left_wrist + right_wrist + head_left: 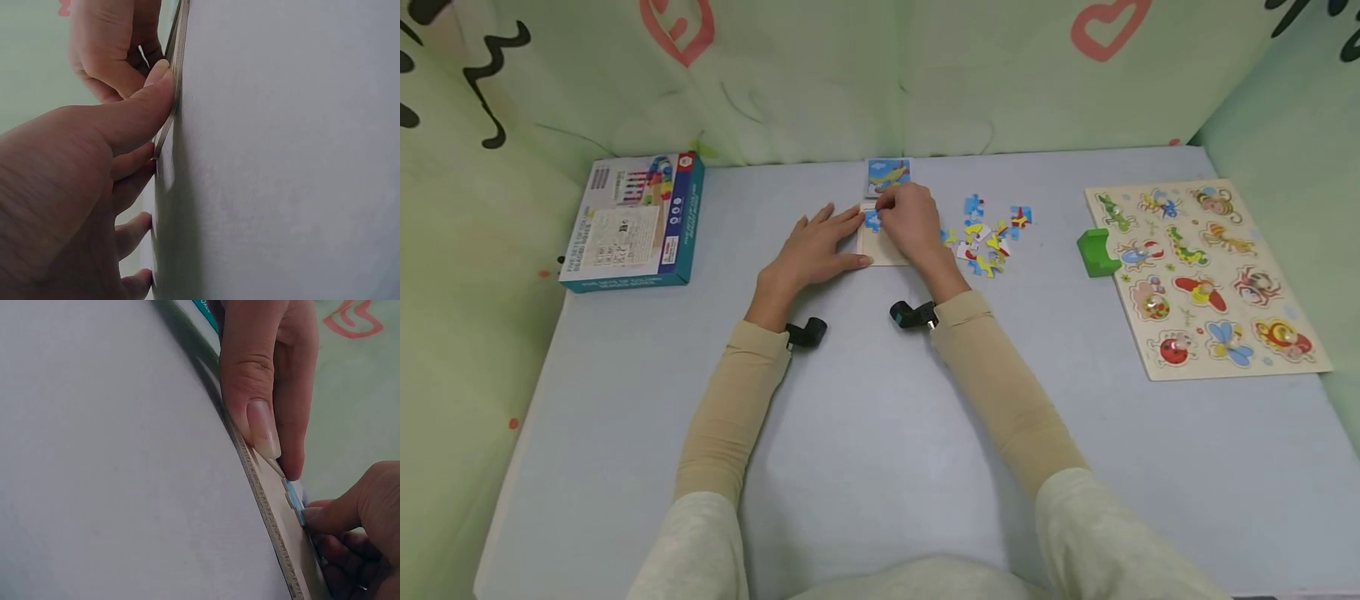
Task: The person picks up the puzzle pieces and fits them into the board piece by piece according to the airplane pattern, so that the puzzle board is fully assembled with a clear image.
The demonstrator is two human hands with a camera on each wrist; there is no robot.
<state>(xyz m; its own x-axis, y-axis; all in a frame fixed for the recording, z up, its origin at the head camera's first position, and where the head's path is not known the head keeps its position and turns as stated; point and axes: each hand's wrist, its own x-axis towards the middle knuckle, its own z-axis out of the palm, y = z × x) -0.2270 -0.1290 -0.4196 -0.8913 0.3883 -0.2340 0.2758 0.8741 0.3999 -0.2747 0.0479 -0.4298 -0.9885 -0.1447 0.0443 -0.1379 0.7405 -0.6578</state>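
Note:
A small wooden puzzle board (880, 250) lies on the table, with a blue puzzle piece (871, 220) in its far left corner. My left hand (812, 250) rests at the board's left side, fingers extended and thumb (147, 103) on the near edge. Over the board's far right part, my right hand (913, 225) pinches a blue puzzle piece (299, 509) between thumb and curled fingers, beside the corner piece; most of it is hidden. Several loose puzzle pieces (985, 242) lie in a pile right of that hand.
A picture card (887, 175) with a blue scene lies behind the board. On the left is a boxed set (628, 221). To the right, a large wooden insect board (1210, 283) lies with a green block (1097, 252) at its left edge. Curtains (820, 83) surround the table.

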